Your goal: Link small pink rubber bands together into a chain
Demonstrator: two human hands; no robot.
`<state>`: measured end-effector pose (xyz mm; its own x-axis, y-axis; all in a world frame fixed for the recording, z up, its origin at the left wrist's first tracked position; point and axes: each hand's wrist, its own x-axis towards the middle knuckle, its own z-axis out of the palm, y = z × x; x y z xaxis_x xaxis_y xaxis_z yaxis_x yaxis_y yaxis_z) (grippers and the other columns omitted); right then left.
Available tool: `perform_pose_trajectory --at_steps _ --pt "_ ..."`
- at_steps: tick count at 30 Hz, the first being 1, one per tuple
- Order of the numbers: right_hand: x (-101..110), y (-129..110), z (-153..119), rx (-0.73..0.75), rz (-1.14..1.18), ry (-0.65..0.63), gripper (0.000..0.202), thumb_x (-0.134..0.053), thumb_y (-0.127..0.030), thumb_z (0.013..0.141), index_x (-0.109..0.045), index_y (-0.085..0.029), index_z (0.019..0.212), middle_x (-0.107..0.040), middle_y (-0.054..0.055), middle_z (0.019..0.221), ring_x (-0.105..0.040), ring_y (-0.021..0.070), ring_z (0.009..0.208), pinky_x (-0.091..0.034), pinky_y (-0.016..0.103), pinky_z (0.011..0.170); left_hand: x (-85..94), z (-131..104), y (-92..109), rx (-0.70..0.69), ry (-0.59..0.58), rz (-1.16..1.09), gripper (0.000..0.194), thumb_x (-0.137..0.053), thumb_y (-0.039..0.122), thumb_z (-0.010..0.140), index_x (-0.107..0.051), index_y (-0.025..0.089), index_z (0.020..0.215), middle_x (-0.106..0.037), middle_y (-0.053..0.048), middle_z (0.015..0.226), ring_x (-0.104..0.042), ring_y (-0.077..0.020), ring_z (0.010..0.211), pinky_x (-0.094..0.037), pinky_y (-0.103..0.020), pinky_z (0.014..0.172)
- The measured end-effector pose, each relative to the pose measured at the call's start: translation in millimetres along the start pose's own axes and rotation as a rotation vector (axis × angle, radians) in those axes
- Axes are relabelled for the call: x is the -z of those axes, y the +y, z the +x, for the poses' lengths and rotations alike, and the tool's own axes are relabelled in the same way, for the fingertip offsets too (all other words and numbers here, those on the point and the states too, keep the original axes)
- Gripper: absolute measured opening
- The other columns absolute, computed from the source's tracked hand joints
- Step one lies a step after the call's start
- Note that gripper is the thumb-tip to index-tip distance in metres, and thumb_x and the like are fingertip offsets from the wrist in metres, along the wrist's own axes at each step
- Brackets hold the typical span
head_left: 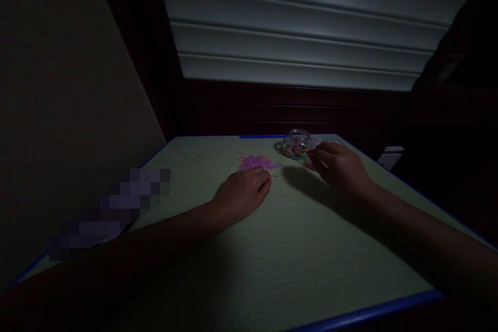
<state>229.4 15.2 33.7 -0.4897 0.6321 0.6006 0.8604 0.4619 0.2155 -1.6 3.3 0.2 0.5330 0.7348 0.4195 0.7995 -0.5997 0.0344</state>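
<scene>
**Caught at Close Quarters in Low Light**

Pictured on a pale green tabletop (249, 264), with a loose heap (254, 161) of fine pink-violet strands just beyond the left hand (243, 191), partly hidden behind the knuckles. Spread mainly sideways across the front of that hand, with stray strands reaching out to its right and no single direction shared among them.

Curled inward at the fingers on the left side, with fingertips turned toward the right hand (337, 166); impossible to tell of anything held inside. Drawn together at the fingertips on the right side, as in a pinch, right beside a clear jar (292, 148); too dark to tell of anything caught between, or of contact with the wall.

Shown upright in the jar's case, with axis vertical and open mouth facing straight up, just left of the right fingertips and farther off than the left hand, to its right. Packed below the neck with small coloured rings (298, 152), turned every which way. Glimpsed partly beneath the right fingers, a pinkish item (311, 165) too obscured to identify. Set well beyond both hands, a pale slatted panel (295, 36).
</scene>
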Motion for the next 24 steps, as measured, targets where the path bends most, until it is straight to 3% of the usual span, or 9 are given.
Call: perform_pose_trajectory --at_steps 5,12,17,24 --pt "-17.7 -28.7 -8.4 0.12 0.218 -0.123 0.021 -0.042 -0.018 0.082 -0.062 -0.016 0.091 -0.059 0.006 0.081 -0.052 0.0149 0.073 -0.036 0.025 0.066 0.7 -0.5 1.1 0.041 0.015 0.02 0.02 -0.036 0.025 0.083 -0.054 0.019 0.082 -0.058 -0.001 0.083 -0.054 -0.0137 0.074 -0.04 -0.026 0.066" --pt "-34.6 -41.4 -5.7 0.004 0.549 -0.152 0.022 -0.043 -0.024 0.082 -0.063 -0.015 0.086 -0.059 0.006 0.076 -0.052 0.0121 0.066 -0.038 0.023 0.062 -0.3 0.2 2.1 0.055 0.018 0.025 0.02 -0.036 0.025 0.082 -0.055 0.019 0.081 -0.058 -0.002 0.081 -0.054 -0.0135 0.072 -0.04 -0.026 0.065" --pt "-44.9 -44.3 4.0 -0.102 0.609 -0.149 0.021 -0.048 -0.027 0.079 -0.063 -0.014 0.087 -0.06 0.007 0.078 -0.053 0.0133 0.067 -0.038 0.023 0.061 -2.0 0.1 1.6 0.054 0.03 0.033 0.02 -0.036 0.025 0.082 -0.055 0.019 0.08 -0.058 -0.001 0.081 -0.054 -0.0137 0.071 -0.039 -0.026 0.064" --pt "-50.6 -46.1 9.7 -0.099 0.609 -0.131 0.02 -0.049 -0.026 0.078 -0.064 -0.015 0.087 -0.06 0.006 0.078 -0.053 0.013 0.069 -0.039 0.023 0.064 -0.3 0.2 2.0 0.059 0.013 0.013 0.019 -0.036 0.025 0.081 -0.055 0.019 0.081 -0.058 -0.001 0.082 -0.054 -0.0135 0.072 -0.039 -0.025 0.064"
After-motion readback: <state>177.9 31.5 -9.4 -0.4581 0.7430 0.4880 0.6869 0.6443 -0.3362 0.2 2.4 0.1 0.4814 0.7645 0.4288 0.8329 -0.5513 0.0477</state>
